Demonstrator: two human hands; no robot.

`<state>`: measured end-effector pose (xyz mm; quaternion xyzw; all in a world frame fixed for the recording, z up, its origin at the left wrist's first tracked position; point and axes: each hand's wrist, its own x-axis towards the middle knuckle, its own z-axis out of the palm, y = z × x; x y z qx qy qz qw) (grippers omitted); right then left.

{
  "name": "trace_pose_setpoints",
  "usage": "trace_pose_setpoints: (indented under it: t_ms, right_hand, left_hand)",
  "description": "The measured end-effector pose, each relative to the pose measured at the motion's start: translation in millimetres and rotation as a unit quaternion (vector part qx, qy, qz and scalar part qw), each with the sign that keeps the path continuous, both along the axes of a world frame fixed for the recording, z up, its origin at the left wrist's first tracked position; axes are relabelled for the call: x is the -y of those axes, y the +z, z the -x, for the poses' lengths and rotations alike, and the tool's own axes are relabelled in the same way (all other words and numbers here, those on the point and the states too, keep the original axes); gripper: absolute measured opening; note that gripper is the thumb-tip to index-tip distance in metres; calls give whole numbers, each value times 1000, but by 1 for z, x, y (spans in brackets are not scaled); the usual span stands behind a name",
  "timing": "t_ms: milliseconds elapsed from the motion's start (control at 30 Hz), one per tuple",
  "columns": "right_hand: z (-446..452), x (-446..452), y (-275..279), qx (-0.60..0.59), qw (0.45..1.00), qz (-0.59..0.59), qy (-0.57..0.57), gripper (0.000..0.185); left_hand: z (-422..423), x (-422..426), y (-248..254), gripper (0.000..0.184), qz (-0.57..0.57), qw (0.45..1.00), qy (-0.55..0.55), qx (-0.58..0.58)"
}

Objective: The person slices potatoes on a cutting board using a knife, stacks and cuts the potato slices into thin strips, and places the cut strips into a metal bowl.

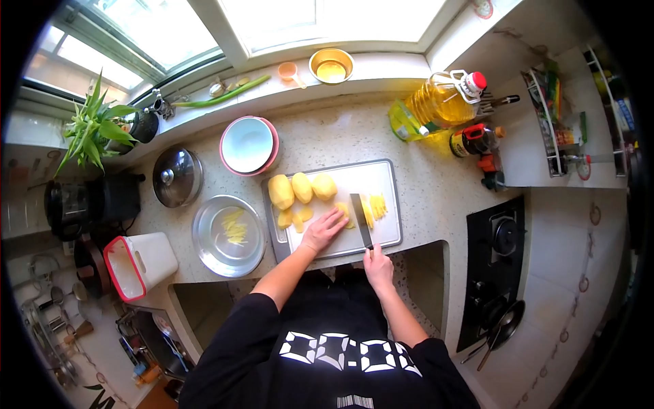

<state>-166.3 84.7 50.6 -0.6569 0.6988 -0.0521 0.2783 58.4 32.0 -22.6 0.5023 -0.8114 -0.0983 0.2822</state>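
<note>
My right hand [379, 267] is closed round the handle of a knife [360, 221], whose broad blade stands over the white cutting board [340, 243]. My left hand [323, 231] lies on the board to the left of the blade, its fingertips on a pale yellow potato piece [345, 213]. Right of the blade are cut potato strips [377, 206]. Peeled potatoes [281, 191] sit along the board's upper left, with smaller pieces [298, 219] below them. The underside of my left fingers is hidden.
Left of the board stands a metal bowl [204, 249] holding potato strips, near stacked bowls [246, 144] and a pan lid [177, 177]. An oil bottle [443, 102] and a dark sauce bottle [473, 140] stand at the upper right. A black stove [480, 262] is at the right.
</note>
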Motion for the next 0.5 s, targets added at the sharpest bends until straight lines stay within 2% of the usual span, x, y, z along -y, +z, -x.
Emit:
trace_pose_setpoints:
  t_ms: [233, 500]
  right_hand:
    - [7, -6, 20, 69, 998, 3, 11, 22]
    - [6, -11, 19, 39, 998, 25, 40, 23]
  left_hand:
    - [3, 1, -1, 39, 5, 1000, 9, -21]
    - [4, 3, 1, 36, 15, 1000, 7, -3]
